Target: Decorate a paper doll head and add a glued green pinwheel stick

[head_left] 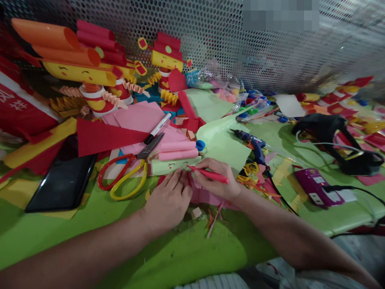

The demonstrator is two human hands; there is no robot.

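My right hand [217,176] is closed round a red pen [212,174], its tip touching a pale green paper face [164,166] with drawn eyes and red cheek marks. Pink paper rolls [177,150] lie along the top of that face. My left hand [172,196] rests flat at the lower edge of the face, fingers stretched toward it. Just left of it are scissors [129,172] with one red and one yellow handle. A black and white marker [158,128] lies above the scissors. Pink paper under both hands is partly covered.
A black phone [64,180] lies left. Finished paper figures [165,60] stand along the mesh wall. A blue glue gun [251,142], paper scraps [254,172], a purple power adapter [315,186] with a cable, and a black strap-like object [337,140] lie to the right.
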